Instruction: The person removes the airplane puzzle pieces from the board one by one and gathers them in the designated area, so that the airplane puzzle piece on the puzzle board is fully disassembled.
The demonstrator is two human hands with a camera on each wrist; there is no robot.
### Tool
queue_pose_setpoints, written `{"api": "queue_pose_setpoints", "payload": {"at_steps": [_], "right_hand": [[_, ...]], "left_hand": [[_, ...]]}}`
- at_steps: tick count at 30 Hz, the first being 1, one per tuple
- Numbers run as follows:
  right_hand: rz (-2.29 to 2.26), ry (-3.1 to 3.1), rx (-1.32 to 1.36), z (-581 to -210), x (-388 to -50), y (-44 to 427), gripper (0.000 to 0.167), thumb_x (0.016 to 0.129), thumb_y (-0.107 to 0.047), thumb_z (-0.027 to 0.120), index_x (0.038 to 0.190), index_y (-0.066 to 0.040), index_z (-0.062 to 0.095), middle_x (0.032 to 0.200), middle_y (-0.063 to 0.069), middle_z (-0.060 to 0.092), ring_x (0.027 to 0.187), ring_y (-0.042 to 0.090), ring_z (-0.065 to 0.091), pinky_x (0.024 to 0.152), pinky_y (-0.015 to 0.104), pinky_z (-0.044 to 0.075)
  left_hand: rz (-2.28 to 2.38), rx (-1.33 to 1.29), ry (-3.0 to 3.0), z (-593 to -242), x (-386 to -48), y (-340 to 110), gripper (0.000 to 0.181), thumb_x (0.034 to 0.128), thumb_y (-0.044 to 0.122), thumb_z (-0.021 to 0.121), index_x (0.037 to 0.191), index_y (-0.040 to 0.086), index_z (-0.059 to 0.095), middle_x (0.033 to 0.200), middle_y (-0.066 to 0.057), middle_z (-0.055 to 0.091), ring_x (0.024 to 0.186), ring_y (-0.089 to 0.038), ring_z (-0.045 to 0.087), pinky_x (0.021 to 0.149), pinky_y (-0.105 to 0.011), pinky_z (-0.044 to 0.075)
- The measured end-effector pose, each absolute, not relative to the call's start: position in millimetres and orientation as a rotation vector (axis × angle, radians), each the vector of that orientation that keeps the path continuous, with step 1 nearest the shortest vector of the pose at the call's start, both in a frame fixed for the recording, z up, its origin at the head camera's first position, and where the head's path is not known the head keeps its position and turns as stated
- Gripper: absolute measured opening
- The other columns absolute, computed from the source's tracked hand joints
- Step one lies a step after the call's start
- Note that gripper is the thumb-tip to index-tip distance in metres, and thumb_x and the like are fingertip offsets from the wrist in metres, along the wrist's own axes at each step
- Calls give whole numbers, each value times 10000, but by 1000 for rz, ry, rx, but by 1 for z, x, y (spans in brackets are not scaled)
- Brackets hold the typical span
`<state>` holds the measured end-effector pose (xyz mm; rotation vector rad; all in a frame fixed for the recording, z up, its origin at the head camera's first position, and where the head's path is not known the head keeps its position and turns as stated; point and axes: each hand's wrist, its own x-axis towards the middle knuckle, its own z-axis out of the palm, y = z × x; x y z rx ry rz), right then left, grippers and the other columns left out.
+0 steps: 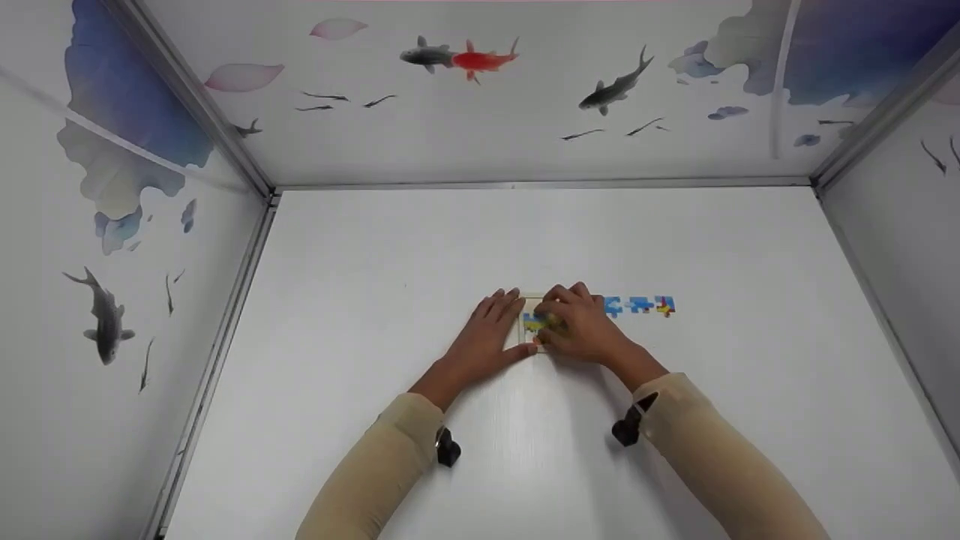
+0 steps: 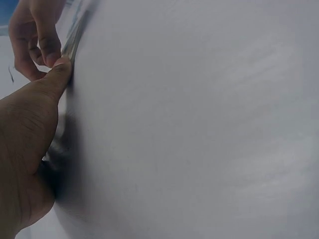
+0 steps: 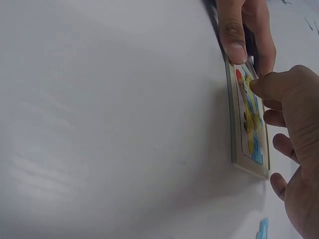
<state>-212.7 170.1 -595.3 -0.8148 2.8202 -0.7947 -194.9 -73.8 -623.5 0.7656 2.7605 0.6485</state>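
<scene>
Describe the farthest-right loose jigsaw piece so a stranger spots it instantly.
On the white tabletop, find the right hand over the wooden puzzle tray. A row of loose jigsaw pieces runs rightward from that hand. The target is the end piece, its bold red and yellow patch setting it apart from its bluer neighbours.

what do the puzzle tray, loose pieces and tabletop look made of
Puzzle tray: probably smooth wood, from its pale tan rim. Loose pieces: perhaps printed wood or card, judging by bright colour patches; too small to tell finish. Tabletop: possibly laminate, smooth and slightly glossy, as its soft reflections suggest.
</scene>
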Motion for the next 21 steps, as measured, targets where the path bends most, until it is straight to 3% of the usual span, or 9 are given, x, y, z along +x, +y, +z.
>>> {"api": "queue_pose_setpoints", "payload": {"at_steps": [21], "right_hand": [[-671, 2812, -802, -597, -218, 155, 373, 1030, -302, 802, 1386, -192, 772, 1329, 102, 598, 1216, 339, 486, 961, 632, 396]], "left_hand": [[629, 752, 2758, -626, -195, -74, 920, 1102, 706, 489, 1784, 149, 222, 1879, -43, 153, 1757, -293, 97, 1427, -494, 124]]}}
